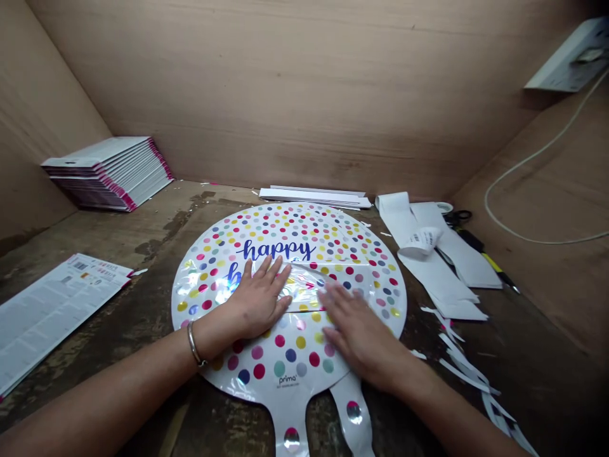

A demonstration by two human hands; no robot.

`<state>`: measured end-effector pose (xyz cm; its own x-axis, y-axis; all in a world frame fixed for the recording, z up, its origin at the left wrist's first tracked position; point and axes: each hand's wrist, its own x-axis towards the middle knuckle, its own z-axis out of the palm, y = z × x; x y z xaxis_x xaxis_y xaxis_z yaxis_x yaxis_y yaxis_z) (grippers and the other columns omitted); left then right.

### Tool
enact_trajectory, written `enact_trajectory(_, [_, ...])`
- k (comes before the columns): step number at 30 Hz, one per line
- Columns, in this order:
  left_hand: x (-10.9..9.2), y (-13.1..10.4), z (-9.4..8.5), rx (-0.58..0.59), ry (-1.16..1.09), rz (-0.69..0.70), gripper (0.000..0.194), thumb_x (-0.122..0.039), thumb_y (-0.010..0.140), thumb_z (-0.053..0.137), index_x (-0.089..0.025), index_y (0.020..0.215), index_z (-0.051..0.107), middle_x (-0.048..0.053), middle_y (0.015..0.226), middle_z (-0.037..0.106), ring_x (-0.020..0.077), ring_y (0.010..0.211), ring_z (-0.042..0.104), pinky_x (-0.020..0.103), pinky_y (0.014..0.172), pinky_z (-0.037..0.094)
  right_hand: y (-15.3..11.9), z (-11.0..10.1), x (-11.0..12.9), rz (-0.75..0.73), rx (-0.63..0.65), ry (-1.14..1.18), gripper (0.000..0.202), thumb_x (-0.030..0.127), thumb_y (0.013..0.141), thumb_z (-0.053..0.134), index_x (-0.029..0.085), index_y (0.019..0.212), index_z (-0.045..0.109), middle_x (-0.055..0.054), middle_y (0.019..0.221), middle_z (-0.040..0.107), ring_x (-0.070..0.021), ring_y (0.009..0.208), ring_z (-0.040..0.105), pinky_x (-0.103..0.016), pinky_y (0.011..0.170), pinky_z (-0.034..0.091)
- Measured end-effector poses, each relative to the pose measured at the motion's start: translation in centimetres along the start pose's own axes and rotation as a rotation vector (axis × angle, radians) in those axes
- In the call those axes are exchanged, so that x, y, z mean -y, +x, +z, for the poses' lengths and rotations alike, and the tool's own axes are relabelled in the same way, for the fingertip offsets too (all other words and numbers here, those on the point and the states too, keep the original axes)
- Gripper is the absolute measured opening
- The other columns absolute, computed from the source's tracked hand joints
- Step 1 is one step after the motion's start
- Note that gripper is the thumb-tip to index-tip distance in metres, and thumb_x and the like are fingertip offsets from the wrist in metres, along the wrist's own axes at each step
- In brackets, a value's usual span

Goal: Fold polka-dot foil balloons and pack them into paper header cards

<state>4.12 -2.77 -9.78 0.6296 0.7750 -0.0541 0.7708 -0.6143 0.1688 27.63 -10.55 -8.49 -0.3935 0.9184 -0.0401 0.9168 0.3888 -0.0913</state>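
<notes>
A round white foil balloon (285, 346) with colourful dots, the word "happy" and a "prima" mark lies flat on the table, its tail toward me. Across its middle is a shiny clear or folded dotted piece (304, 289); its exact nature I cannot tell. My left hand (259, 298) rests on this piece's left part, fingers spread. My right hand (354, 327), slightly blurred, lies flat over the right part with fingers stretched out. A second dotted tail (353, 412) sticks out below the balloon at the right.
Stacked packets (111, 174) stand at the back left, printed cards (61, 311) at the left. White strips (314, 197) lie behind the balloon. Label paper (432, 273), scissors (459, 218), a yellow-black cutter (499, 270) and paper scraps (471, 374) are at the right, below a cable (504, 171).
</notes>
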Motion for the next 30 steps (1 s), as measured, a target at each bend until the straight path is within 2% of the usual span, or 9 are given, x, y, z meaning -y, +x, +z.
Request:
enact_trajectory(3, [0.0, -0.1, 0.0, 0.002, -0.018, -0.011, 0.06, -0.048, 0.094, 0.027, -0.02, 0.146, 0.018, 0.013, 0.153, 0.013, 0.0354, 0.139, 0.007, 0.065, 0.105, 0.007, -1.2, -0.9, -3.9, 0.304, -0.165, -0.095, 0.046, 0.037, 0.091, 0.039, 0.007, 0.12, 0.058, -0.024, 0.132, 0.049, -0.0391, 0.13, 0.034, -0.063, 0.098, 0.031])
enact_trajectory(7, [0.0, -0.1, 0.4, -0.038, -0.024, 0.007, 0.059, -0.046, 0.094, 0.029, -0.02, 0.146, 0.02, 0.013, 0.152, 0.016, 0.0355, 0.139, 0.008, 0.065, 0.105, 0.009, 2.1, -3.6, -3.8, 0.096, -0.318, 0.073, 0.041, 0.035, 0.089, 0.045, 0.011, 0.121, 0.055, -0.017, 0.131, 0.052, -0.03, 0.127, 0.038, -0.05, 0.104, 0.032])
enact_trajectory(11, [0.6, -0.2, 0.5, -0.055, -0.011, 0.058, 0.058, -0.046, 0.094, 0.031, -0.023, 0.145, 0.021, 0.012, 0.153, 0.016, 0.0346, 0.139, 0.009, 0.063, 0.106, 0.009, 9.3, -4.9, -1.3, 0.115, 0.019, 0.285, 0.051, 0.036, 0.074, 0.065, 0.017, 0.121, 0.054, -0.013, 0.115, 0.061, -0.0292, 0.105, 0.055, -0.043, 0.088, 0.045])
enact_trajectory(16, [1.0, -0.8, -0.4, -0.087, -0.003, 0.115, 0.059, -0.047, 0.092, 0.035, -0.023, 0.145, 0.024, 0.012, 0.151, 0.021, 0.0349, 0.139, 0.014, 0.064, 0.106, 0.007, 13.6, -5.6, -2.1, 0.21, 0.289, 0.398, 0.019, 0.027, 0.054, 0.078, 0.021, 0.067, 0.066, -0.002, 0.066, 0.066, -0.0207, 0.061, 0.06, -0.031, 0.055, 0.046])
enact_trajectory(20, [0.1, -2.0, -0.8, -0.302, -0.05, 0.269, 0.075, -0.055, 0.08, 0.056, -0.018, 0.14, 0.033, 0.016, 0.144, 0.035, 0.0352, 0.133, 0.027, 0.058, 0.107, 0.019, 11.5, -5.0, -1.7, 0.298, 0.31, 0.546, 0.01, 0.029, 0.07, 0.067, 0.02, 0.065, 0.065, -0.002, 0.063, 0.067, -0.0165, 0.055, 0.059, -0.027, 0.049, 0.044])
enact_trajectory(23, [-0.6, -2.9, -0.4, -0.392, -0.126, 0.34, 0.035, -0.026, 0.087, 0.053, -0.017, 0.12, 0.053, 0.013, 0.119, 0.057, 0.027, 0.111, 0.051, 0.043, 0.094, 0.043, 8.7, -3.7, -0.2, 0.362, 0.26, 0.639, 0.023, 0.035, 0.085, 0.049, 0.018, 0.081, 0.065, -0.006, 0.072, 0.07, -0.0162, 0.058, 0.063, -0.026, 0.05, 0.047])
enact_trajectory(25, [-0.7, -3.4, 0.1, -0.369, -0.191, 0.337, 0.026, -0.011, 0.086, 0.045, -0.017, 0.108, 0.059, 0.01, 0.104, 0.063, 0.0218, 0.096, 0.058, 0.036, 0.082, 0.05, 6.5, -3.3, 0.4, 0.39, 0.243, 0.672, 0.029, 0.038, 0.088, 0.045, 0.017, 0.091, 0.065, -0.008, 0.078, 0.071, -0.0181, 0.064, 0.065, -0.027, 0.052, 0.049])
enact_trajectory(27, [-0.5, -3.8, 0.5, -0.343, -0.255, 0.322, 0.026, -0.008, 0.084, 0.045, -0.017, 0.104, 0.059, 0.009, 0.1, 0.064, 0.02, 0.089, 0.06, 0.033, 0.077, 0.051, 4.3, -3.4, 0.5, 0.318, 0.146, 0.606, 0.032, 0.035, 0.085, 0.049, 0.018, 0.11, 0.061, -0.011, 0.099, 0.07, -0.0219, 0.083, 0.066, -0.032, 0.064, 0.052])
enact_trajectory(30, [0.0, -4.4, 0.8, -0.358, -0.311, 0.342, 0.024, -0.009, 0.083, 0.047, -0.017, 0.102, 0.06, 0.009, 0.102, 0.064, 0.0202, 0.092, 0.06, 0.033, 0.08, 0.051, 1.4, -3.8, 0.5, -0.013, 0.003, 0.374, 0.06, 0.021, 0.077, 0.055, 0.024, 0.136, 0.041, -0.009, 0.141, 0.043, -0.0265, 0.121, 0.047, -0.045, 0.095, 0.042])
